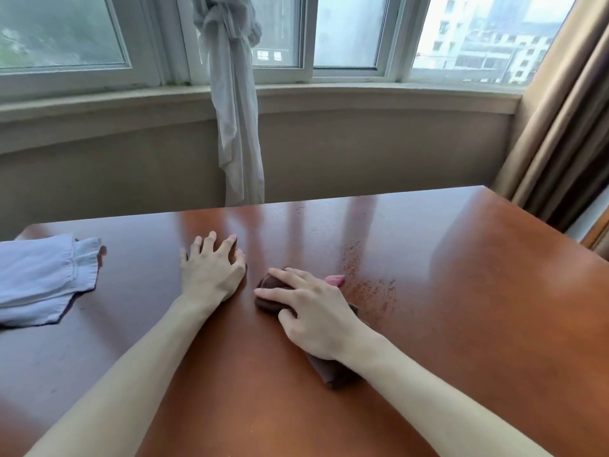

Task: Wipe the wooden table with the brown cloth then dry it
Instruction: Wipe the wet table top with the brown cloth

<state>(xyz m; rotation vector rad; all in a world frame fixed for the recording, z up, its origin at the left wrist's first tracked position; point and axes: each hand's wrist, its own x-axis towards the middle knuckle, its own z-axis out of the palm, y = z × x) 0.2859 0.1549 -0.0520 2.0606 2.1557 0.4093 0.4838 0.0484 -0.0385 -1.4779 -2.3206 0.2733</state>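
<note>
The glossy reddish wooden table (461, 291) fills the lower half of the view. A brown cloth (333, 371) lies bunched near the table's middle, mostly hidden under my right hand (313, 311), which presses down on it with fingers spread and fairly straight. My left hand (211, 268) rests on the bare wood just left of the cloth, fingers spread and fingertips touching the surface. A patch of small wet droplets (372, 288) speckles the wood to the right of the cloth.
A white cloth (43, 278) lies crumpled at the table's left edge. Beyond the far edge are a beige wall, a window sill, a knotted sheer white curtain (237, 127) and a brown curtain (566, 133) at the right.
</note>
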